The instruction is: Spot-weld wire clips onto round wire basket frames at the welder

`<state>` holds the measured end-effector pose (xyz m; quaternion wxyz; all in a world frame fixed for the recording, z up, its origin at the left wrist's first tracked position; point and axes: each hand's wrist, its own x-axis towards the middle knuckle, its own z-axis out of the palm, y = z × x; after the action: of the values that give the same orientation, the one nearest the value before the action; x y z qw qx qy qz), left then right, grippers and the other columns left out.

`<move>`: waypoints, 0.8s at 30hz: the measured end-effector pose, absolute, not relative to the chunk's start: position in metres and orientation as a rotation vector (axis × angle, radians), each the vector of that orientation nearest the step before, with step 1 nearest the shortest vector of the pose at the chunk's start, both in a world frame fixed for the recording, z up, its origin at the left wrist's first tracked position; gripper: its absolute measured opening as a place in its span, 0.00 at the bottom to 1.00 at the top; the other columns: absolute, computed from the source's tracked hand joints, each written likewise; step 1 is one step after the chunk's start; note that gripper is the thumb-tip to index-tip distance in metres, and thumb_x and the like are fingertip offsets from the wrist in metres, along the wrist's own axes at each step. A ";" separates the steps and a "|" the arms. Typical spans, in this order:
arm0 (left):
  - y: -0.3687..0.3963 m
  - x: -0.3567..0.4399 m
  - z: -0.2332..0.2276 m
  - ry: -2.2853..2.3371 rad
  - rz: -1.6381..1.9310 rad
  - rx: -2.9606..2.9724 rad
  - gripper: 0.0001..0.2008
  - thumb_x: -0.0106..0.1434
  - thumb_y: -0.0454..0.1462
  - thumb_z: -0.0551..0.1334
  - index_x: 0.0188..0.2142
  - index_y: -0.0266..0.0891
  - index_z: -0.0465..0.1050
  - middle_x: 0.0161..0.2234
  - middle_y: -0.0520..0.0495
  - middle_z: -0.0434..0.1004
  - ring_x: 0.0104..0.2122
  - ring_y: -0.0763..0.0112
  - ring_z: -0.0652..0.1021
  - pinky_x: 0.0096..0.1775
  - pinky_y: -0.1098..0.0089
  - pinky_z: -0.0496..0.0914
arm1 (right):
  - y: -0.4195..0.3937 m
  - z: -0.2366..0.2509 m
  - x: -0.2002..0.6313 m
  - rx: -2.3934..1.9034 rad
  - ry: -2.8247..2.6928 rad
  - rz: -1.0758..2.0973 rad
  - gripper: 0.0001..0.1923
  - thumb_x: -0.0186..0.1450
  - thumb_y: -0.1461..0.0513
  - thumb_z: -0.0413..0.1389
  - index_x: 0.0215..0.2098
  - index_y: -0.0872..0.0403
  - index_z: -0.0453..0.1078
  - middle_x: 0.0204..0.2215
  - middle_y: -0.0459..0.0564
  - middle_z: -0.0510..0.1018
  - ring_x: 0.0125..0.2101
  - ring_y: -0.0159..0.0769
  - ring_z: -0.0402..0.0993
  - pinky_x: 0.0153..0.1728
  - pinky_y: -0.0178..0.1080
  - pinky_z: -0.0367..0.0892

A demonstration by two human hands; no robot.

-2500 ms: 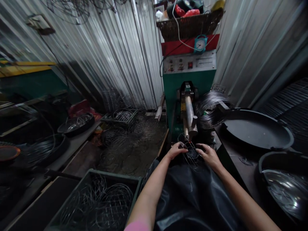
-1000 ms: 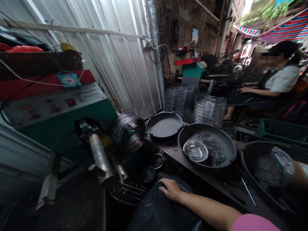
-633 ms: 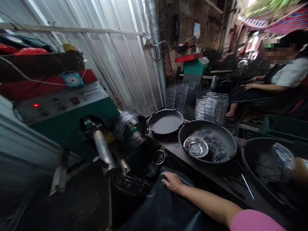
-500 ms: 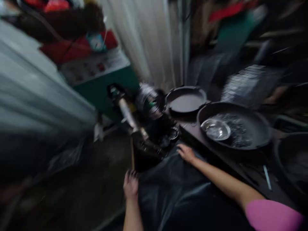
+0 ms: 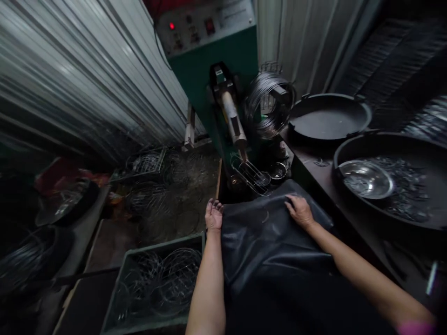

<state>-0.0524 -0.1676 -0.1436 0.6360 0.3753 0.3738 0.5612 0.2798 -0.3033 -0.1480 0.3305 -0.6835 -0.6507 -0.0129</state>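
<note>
A black leather-like apron is spread across my lap, with a small curved piece of wire on it. At the apron's left edge is my left hand, palm partly showing, fingers loosely bent and apart with nothing visible in them. My right hand is on the apron's upper right part, fingers bent and closed against the material. Just beyond the apron, a bent wire frame sits at the end of the rod of a green machine, whose red light is lit.
Left of my forearm stands a green crate of wire pieces. A wire coil is beside the machine. On the right bench are a shallow black pan and a larger pan holding a metal bowl and small metal pieces.
My view has swung left and down, bringing the green crate and floor wires into sight. My left palm now shows more. My right hand stays on the apron.
</note>
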 end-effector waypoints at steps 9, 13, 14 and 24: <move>-0.246 -0.058 -0.168 1.061 1.274 0.834 0.23 0.47 0.45 0.67 0.42 0.43 0.71 0.34 0.51 0.75 0.32 0.68 0.76 0.39 0.63 0.71 | -0.382 -0.146 0.247 -1.841 -1.753 0.071 0.13 0.64 0.64 0.50 0.47 0.57 0.67 0.39 0.57 0.76 0.39 0.45 0.69 0.41 0.47 0.64; -0.282 -0.049 -0.180 1.237 1.196 1.752 0.23 0.42 0.42 0.71 0.39 0.42 0.75 0.38 0.45 0.76 0.38 0.59 0.75 0.45 0.58 0.68 | -0.387 -0.144 0.240 -1.888 -1.727 0.067 0.13 0.60 0.64 0.55 0.44 0.56 0.69 0.37 0.53 0.76 0.36 0.42 0.69 0.39 0.43 0.64; -0.288 -0.045 -0.180 1.178 1.142 1.976 0.20 0.43 0.41 0.70 0.39 0.43 0.75 0.39 0.44 0.76 0.40 0.57 0.75 0.46 0.57 0.67 | -0.386 -0.144 0.240 -1.886 -1.722 0.078 0.13 0.60 0.65 0.55 0.44 0.56 0.69 0.36 0.53 0.76 0.36 0.42 0.69 0.39 0.43 0.65; -0.295 -0.012 -0.147 1.167 0.436 2.680 0.15 0.59 0.35 0.58 0.46 0.38 0.71 0.44 0.41 0.73 0.44 0.59 0.71 0.47 0.58 0.65 | -0.342 -0.145 0.264 -1.778 -1.607 0.551 0.12 0.63 0.65 0.50 0.44 0.54 0.69 0.41 0.53 0.75 0.42 0.39 0.72 0.45 0.41 0.66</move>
<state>-0.0124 -0.2955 -0.1474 0.0930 0.9029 0.3932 0.1469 0.2639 -0.3423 -0.1454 0.3348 -0.6813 -0.6157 0.2112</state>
